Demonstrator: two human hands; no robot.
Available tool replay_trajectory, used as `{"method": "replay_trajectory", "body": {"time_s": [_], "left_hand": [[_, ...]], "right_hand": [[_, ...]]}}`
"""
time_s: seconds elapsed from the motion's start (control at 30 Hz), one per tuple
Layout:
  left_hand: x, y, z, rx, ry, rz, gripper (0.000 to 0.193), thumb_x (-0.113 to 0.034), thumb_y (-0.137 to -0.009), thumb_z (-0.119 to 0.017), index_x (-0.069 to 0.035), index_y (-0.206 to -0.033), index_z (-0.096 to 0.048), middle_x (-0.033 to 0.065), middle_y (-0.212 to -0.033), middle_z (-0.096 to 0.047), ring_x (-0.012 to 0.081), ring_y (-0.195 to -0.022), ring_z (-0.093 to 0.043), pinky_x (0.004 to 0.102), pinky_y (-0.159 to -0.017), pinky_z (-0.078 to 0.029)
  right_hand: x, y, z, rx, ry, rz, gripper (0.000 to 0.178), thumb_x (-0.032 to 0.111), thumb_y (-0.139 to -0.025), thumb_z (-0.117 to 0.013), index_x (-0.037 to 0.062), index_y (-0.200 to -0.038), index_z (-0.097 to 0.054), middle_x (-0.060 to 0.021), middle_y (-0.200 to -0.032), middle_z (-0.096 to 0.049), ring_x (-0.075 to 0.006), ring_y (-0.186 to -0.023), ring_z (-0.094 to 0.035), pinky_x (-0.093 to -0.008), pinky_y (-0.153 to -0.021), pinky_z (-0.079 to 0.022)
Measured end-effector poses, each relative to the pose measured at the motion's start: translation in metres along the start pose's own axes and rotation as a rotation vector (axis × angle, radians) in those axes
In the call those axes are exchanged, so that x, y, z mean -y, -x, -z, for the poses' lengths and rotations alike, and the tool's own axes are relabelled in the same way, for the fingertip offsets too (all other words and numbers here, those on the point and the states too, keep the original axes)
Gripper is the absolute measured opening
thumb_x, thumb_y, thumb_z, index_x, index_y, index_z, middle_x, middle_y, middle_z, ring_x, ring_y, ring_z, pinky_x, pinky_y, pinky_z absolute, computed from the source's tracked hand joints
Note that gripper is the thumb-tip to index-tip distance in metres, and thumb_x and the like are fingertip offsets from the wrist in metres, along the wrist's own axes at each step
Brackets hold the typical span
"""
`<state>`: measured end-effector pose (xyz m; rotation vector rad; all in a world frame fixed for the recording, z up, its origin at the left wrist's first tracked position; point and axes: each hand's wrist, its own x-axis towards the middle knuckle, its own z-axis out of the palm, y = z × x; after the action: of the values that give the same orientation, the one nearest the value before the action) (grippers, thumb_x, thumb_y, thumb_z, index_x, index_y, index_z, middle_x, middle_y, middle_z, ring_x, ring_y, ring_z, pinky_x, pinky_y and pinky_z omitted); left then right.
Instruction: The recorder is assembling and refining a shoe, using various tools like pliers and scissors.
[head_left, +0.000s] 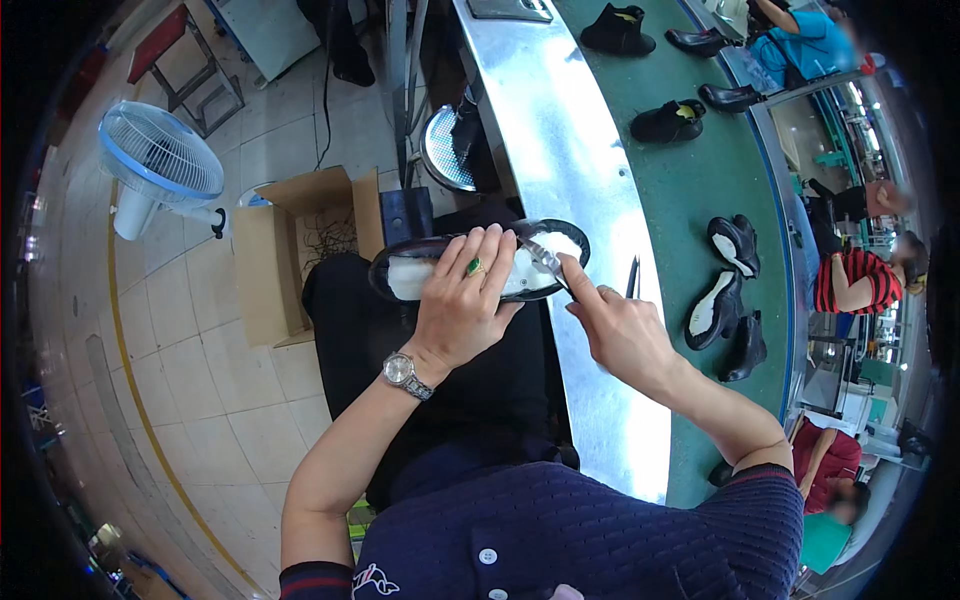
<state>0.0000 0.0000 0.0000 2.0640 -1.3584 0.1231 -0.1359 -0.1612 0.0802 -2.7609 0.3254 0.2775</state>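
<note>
A black shoe (407,278) lies bottom up across my lap, its white underside showing inside a black rim. My left hand (465,290) is laid over the middle of it and holds it steady. The fingers point away from me; a green-stoned ring and a wristwatch (398,369) are on that hand and arm. In the closed fingers of my right hand (628,335) is a shiny metal hand tool (545,259) that looks like pliers. Its tip meets the shoe's underside beside my left fingertips. My fingers hide its handle.
A metal ledge (590,170) runs along my right with a slim dark pointed tool (633,277) on it. Beyond, a green belt (650,200) carries several black shoes (714,310). On my left are an open cardboard box (262,260) with dark tangled strands and a fan (160,155). People sit farther right.
</note>
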Motion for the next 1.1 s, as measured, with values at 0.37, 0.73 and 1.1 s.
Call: {"method": "replay_trajectory", "body": {"time_s": [0.37,0.73,1.1], "left_hand": [[0.000,-0.013,-0.010,-0.068,-0.189,-0.139,0.066,-0.025,-0.072,-0.078,0.009,-0.125,-0.057,0.0250,-0.130,-0.055,0.0370,-0.122,-0.053,0.0439,-0.107,-0.039],[0.003,-0.009,-0.012,-0.064,-0.231,-0.090,0.064,-0.023,-0.076,-0.075,0.010,-0.126,-0.055,0.0257,-0.132,-0.054,0.0376,-0.123,-0.052,0.0435,-0.108,-0.038],[0.005,-0.008,-0.012,-0.068,-0.248,-0.054,0.063,-0.023,-0.076,-0.076,0.009,-0.126,-0.056,0.0248,-0.133,-0.054,0.0369,-0.124,-0.052,0.0441,-0.108,-0.038]], "right_hand": [[-0.019,-0.046,0.011,-0.041,-0.223,-0.150,0.054,0.014,-0.095,-0.056,0.0052,-0.144,-0.035,-0.0163,-0.063,-0.061,-0.0285,-0.059,-0.065,-0.0389,-0.062,-0.051],[0.000,-0.049,0.024,0.057,-0.375,-0.254,0.055,0.013,-0.095,-0.054,0.0043,-0.144,-0.031,-0.0173,-0.066,-0.064,-0.0310,-0.057,-0.065,-0.0417,-0.062,-0.051],[0.007,-0.048,0.038,-0.023,-0.429,-0.180,0.062,0.013,-0.095,-0.056,0.0095,-0.149,-0.026,-0.0122,-0.062,-0.062,-0.0246,-0.054,-0.065,-0.0375,-0.056,-0.051]]}}
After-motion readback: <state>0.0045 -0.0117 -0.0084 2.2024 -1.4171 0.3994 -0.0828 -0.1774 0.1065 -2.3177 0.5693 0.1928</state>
